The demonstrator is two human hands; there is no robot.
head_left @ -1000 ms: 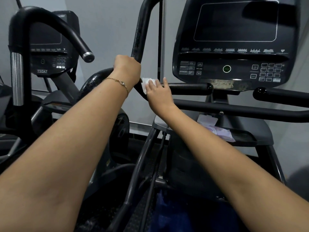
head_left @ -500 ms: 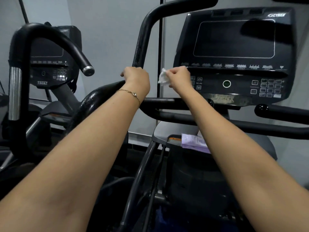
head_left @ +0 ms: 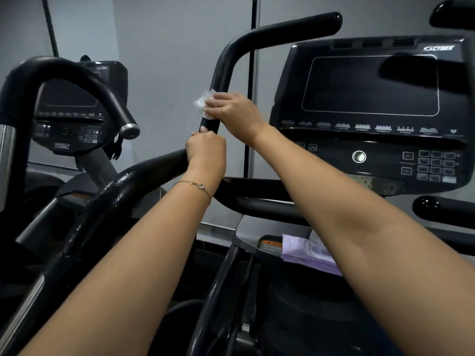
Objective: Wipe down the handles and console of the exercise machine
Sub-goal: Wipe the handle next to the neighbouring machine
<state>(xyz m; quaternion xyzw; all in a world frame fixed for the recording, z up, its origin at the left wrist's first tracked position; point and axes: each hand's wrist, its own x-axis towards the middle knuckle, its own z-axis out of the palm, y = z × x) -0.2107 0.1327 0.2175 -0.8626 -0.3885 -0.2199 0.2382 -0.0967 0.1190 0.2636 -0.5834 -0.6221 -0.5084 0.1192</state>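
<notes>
1. Nearest, a purple pack (head_left: 305,255) lies on the tray (head_left: 246,238).
2. My left hand (head_left: 205,150) grips the handle (head_left: 221,74) low.
3. Just above it, my right hand (head_left: 235,111) holds a wipe (head_left: 202,104) against the handle.
4. The console (head_left: 372,111) stands behind, at right.

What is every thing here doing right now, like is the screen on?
Handle, upright, held low and wiped higher up.
Wipe, crumpled, pressed on the handle.
Left hand, grips the handle below the wipe.
Right hand, holds the wipe against the handle.
Screen, dark, showing nothing.
Purple pack, lying on the tray.
</notes>
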